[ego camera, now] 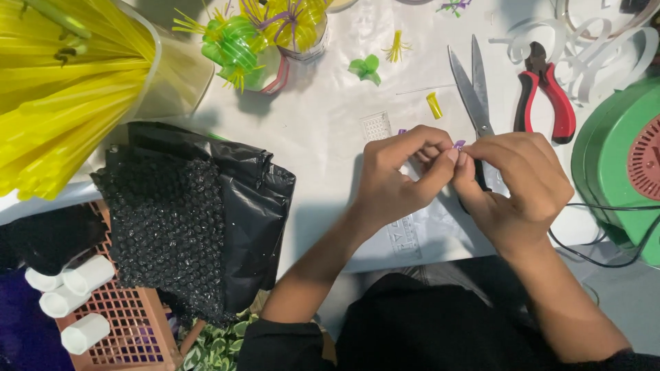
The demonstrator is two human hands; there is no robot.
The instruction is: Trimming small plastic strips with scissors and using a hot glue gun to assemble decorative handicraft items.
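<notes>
Fingers of both hands meet over the white surface (323,130), and from my remote seat I see them pinched together on a tiny purple piece (458,144), which sits right between the tips, just above the handle of the scissors (474,89). My left hand (399,178) closes thumb and forefinger on the near side of it; my right hand (519,182) grips it from the other side, the rest of its fingers curled. I judge the work to be partway through: finished green and yellow straw flowers (240,45) already stand at the far edge, with a small green scrap (366,67) and a yellow cut piece (434,105) lying loose nearby, while the purple piece looks barely shaped, though it is too small to tell. A big bundle of yellow straws (62,89) lies uncut at the left, and red-handled pliers (545,93) rest untouched beside the scissors.
</notes>
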